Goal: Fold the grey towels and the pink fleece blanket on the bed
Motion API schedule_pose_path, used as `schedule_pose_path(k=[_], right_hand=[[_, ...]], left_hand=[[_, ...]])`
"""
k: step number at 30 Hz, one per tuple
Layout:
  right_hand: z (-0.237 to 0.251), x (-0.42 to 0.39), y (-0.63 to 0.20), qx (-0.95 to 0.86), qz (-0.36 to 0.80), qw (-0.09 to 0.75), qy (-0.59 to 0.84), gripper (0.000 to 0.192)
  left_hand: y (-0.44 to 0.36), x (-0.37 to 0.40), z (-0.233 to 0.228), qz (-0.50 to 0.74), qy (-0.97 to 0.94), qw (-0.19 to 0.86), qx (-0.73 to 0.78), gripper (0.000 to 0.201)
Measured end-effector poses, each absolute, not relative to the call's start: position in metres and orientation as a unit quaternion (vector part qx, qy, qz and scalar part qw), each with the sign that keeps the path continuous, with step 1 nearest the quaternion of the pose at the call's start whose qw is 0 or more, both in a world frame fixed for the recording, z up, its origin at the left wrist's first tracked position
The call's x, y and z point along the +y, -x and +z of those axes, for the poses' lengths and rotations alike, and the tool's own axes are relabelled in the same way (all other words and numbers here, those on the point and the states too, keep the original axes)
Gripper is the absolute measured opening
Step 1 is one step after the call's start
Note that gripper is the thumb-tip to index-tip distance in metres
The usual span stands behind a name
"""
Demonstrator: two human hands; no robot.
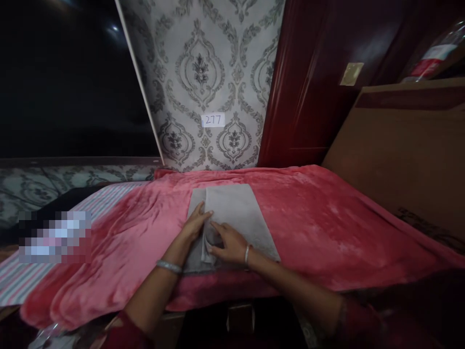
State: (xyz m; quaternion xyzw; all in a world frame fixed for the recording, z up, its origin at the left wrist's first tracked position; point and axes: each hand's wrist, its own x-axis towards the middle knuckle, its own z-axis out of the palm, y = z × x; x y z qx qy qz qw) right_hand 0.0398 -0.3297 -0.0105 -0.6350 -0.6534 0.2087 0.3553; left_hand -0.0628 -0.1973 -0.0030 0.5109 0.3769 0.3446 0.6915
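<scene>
1. The left hand [195, 225] rests on a folded grey cloth [238, 206], thumb and forefinger spread apart near the fold's edge.
2. The right hand [232, 243] bends over the same edge, its thumb and forefinger parted around a raised, curling flap; whether the fingertips pinch it I cannot tell.
3. The grey cloth lies on a pink-red plush blanket [308, 228], near the middle of its width, with one layer reaching out beyond the fold on the left.
4. The right hand's other fingers are mostly hidden behind it, and both hands cover part of the fold. A pixelated patch blurs part of a striped cloth [105, 198] at left. A clear plastic bottle with a red-and-white label [434, 60] is cut off at upper right.
5. The cloth's near edge lies close to the blanket's front edge. A broad stretch of blanket runs from the cloth's right side towards a large brown cardboard box [403, 150]; a narrower, rumpled stretch lies to the left.
</scene>
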Motion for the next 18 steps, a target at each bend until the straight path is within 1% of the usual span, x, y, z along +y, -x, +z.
schedule_pose_path(k=[1,4,6,9,11,15,18], right_hand=[[-0.014,-0.336,-0.045,-0.656,0.199,0.362,0.632,0.075],[-0.021,-0.35,-0.068,-0.65,0.172,0.405,0.619,0.06],[-0.023,-0.354,-0.088,-0.632,0.148,0.439,0.621,0.053],[-0.023,-0.356,-0.122,-0.586,0.1,0.481,0.644,0.047],[-0.027,-0.355,-0.142,-0.557,0.082,0.49,0.665,0.045],[-0.049,-0.349,-0.165,-0.511,0.061,0.486,0.706,0.049],[-0.071,-0.346,-0.169,-0.489,0.058,0.486,0.722,0.053]], left_hand=[[0.057,-0.196,-0.003,0.345,-0.547,0.664,0.374,0.077],[0.043,-0.191,-0.001,0.311,-0.623,0.592,0.405,0.073],[0.039,-0.186,0.003,0.294,-0.639,0.571,0.424,0.072],[0.044,-0.176,0.01,0.313,-0.648,0.545,0.43,0.077],[0.055,-0.168,0.015,0.321,-0.653,0.528,0.438,0.079],[0.077,-0.157,0.013,0.286,-0.652,0.516,0.476,0.073],[0.085,-0.157,0.004,0.288,-0.654,0.506,0.482,0.077]])
